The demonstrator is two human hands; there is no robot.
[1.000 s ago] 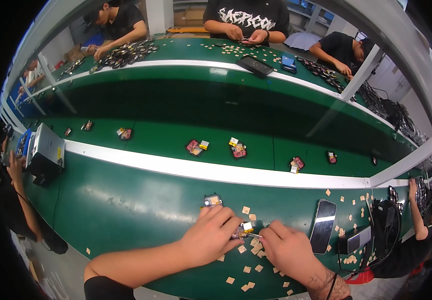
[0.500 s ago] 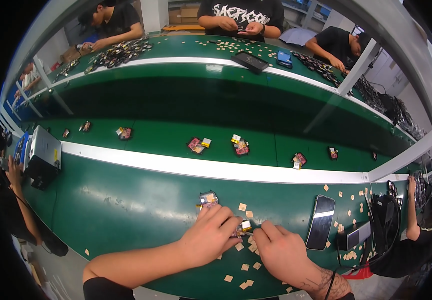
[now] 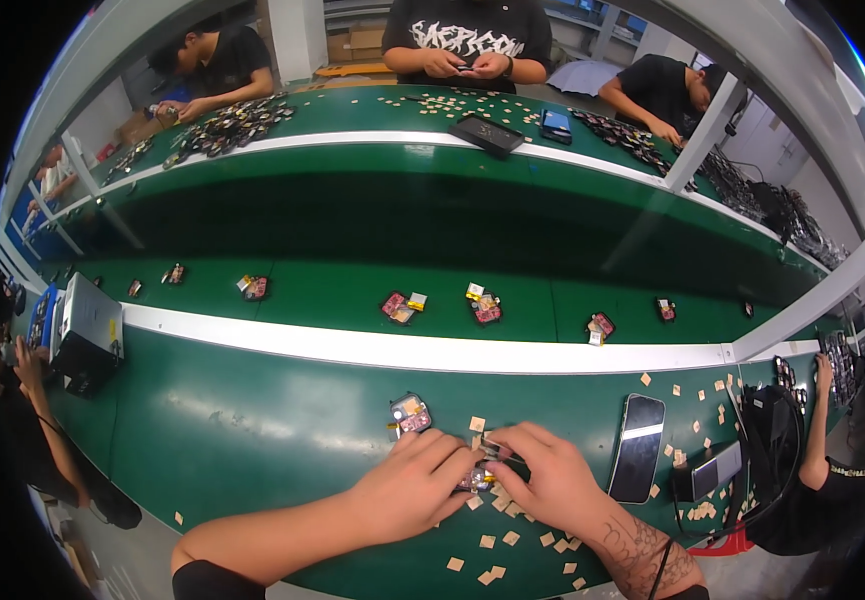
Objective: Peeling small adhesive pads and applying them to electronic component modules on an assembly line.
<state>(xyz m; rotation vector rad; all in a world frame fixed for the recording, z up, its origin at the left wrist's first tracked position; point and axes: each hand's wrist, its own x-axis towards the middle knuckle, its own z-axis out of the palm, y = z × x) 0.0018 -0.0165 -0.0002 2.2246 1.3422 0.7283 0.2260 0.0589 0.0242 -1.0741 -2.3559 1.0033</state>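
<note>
My left hand (image 3: 415,484) is closed on a small electronic module (image 3: 475,480), with a reddish circuit board and a bit of yellow tape showing past the fingertips. From the right, the thumb and index finger of my right hand (image 3: 545,472) pinch a small silvery battery (image 3: 494,452) at the module's upper edge. The fingers hide much of both. Just beyond my left hand a second module (image 3: 411,412) lies in its dark case on the green table. Small square tan pads (image 3: 488,541) are scattered under and around my hands.
A phone (image 3: 639,448) lies right of my hands, near a grey-and-black box (image 3: 709,472) with a cable. Behind a white rail (image 3: 393,350), several modules (image 3: 486,305) sit on a green belt. A black-and-white machine (image 3: 91,332) stands left. Other people work opposite and at both sides.
My right hand has shifted slightly up and left, its index finger now reaching over the battery. The modules on the belt have shifted slightly in view. The person opposite has brought both hands together.
</note>
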